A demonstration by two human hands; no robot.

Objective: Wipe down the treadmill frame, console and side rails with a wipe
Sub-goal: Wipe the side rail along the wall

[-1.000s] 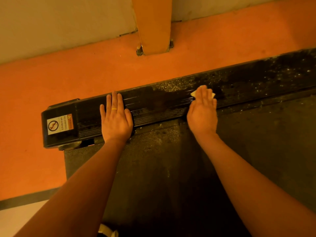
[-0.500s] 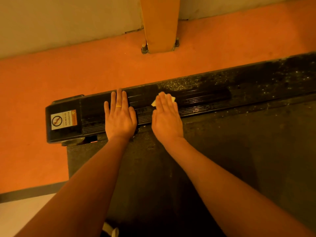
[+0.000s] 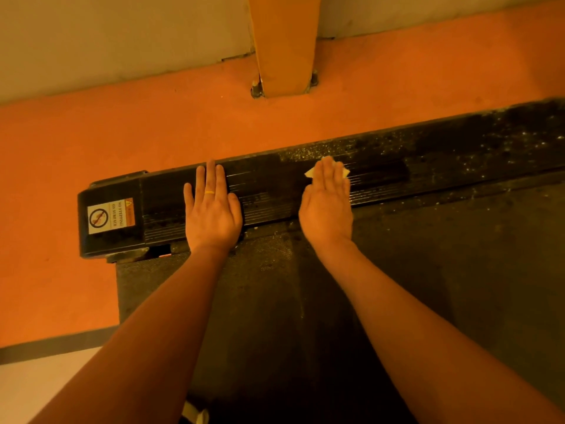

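A black ribbed treadmill side rail (image 3: 269, 191) runs from lower left to upper right across the view. My left hand (image 3: 212, 209) lies flat on it with straight fingers, a ring on one finger. To its right, my right hand (image 3: 327, 206) presses a pale wipe (image 3: 310, 172) flat against the rail; only the wipe's corners show past the fingers. The rail right of my right hand is speckled with dust, while the stretch between the hands looks darker and cleaner. The dark running belt (image 3: 397, 286) lies below the rail.
The rail's left end cap carries a white warning sticker (image 3: 110, 216). Orange floor (image 3: 122, 142) lies beyond the rail, with an orange post (image 3: 284, 44) bolted down at the top centre against a pale wall. A white object (image 3: 194, 413) shows at the bottom edge.
My right hand slid the wipe left along the rail toward my left hand, then back right to its present spot. My left hand stayed flat in the same place on the rail.
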